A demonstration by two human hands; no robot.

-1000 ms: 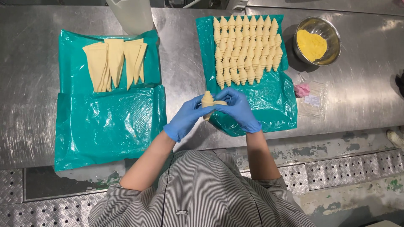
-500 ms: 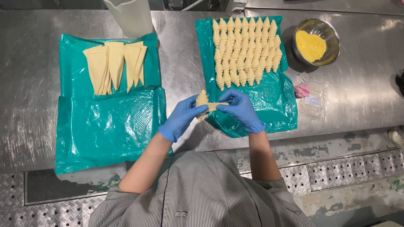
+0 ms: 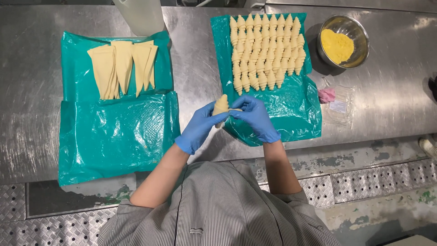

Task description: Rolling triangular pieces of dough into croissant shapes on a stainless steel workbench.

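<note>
Both hands are sharing one grip on a pale roll of dough point(image 3: 221, 105) at the middle of the frame: the left hand point(image 3: 200, 128) is closing its fingers around the roll's lower end from the left, and the right hand point(image 3: 256, 117) is pinching its side from the right. Each hand is wearing a smooth blue glove. The roll is tapering to a blunt tip that is pointing toward the top of the frame, and its surface is showing stepped, layered folds. It is hovering just above the near left edge of a crinkled, glossy teal plastic sheet point(image 3: 291, 114).

On the upper part of that sheet, many shaped rolls point(image 3: 266, 50) are lying in close rows, all tapered and ridged like the held one. A second teal sheet point(image 3: 118, 136) is lying at the left of the frame, and flat, matte dough triangles point(image 3: 123, 66) are overlapping on its upper part. A round steel bowl point(image 3: 359, 34) at the upper right is holding grainy yellow powder point(image 3: 337, 45). Below it, a clear plastic packet point(image 3: 339, 105) with a small white label is lying beside a pink lump point(image 3: 326, 95). Everything is sitting on a scuffed, brushed steel bench point(image 3: 195, 73).
</note>
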